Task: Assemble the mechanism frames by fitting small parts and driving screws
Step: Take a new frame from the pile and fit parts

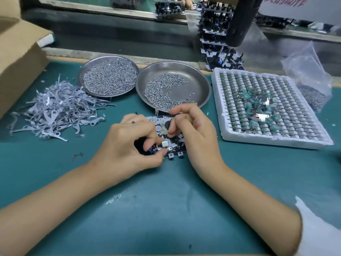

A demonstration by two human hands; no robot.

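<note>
Teal bench mat filling the lower frame; dark conveyor belt (metal-edged) crossing the top; cardboard box upper left; even, soft overhead light.

Mechanism frame half under hands

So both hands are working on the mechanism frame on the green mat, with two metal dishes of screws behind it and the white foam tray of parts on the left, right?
Not quite: the head view shows the white foam tray on the right. The rest holds: both hands, left hand and right hand, work on the mechanism frame, metal dishes behind.
</note>
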